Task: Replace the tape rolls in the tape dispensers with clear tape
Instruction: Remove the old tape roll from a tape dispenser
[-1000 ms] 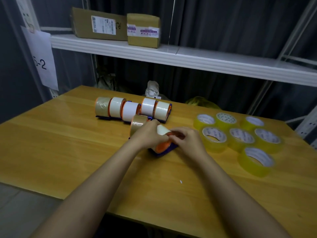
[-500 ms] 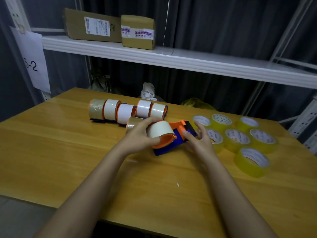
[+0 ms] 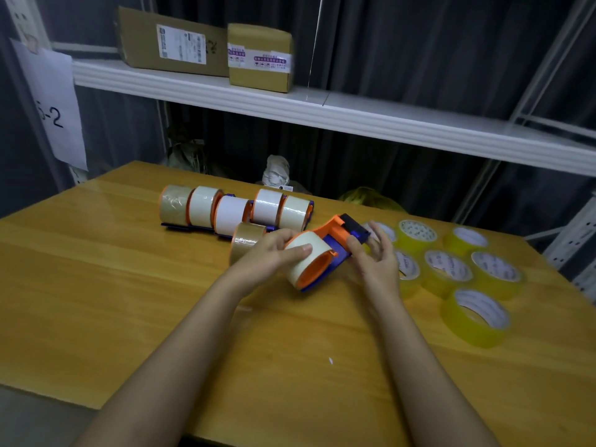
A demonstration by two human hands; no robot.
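The dispenser [image 3: 335,243] in hand has been lifted and turned since a second ago: then it sat low on the counter [image 3: 113,285] under both hands, and now its orange-and-blue cutter end points up and away to the right, with the white roll [image 3: 306,256] facing the camera. The left hand [image 3: 267,253] grips that white roll, thumb across its top and fingers curled behind it. The right hand [image 3: 374,256] has shifted from the roll side to the cutter end; its grip is loose, the fingers spread and only lightly curled, the thumb touching the blue edge, so it steadies more than it clamps. This reads as the old roll about to be pulled off its orange hub, so the swap on this dispenser is only beginning. The clear tape rolls [image 3: 448,269], yellowish and lying flat, wait untouched in a cluster on the right side of the counter, just beyond the right hand. A row of loaded dispensers [image 3: 232,211] stands at the far middle, with a brown roll [image 3: 246,243] just behind the left hand, so most of the task remains.
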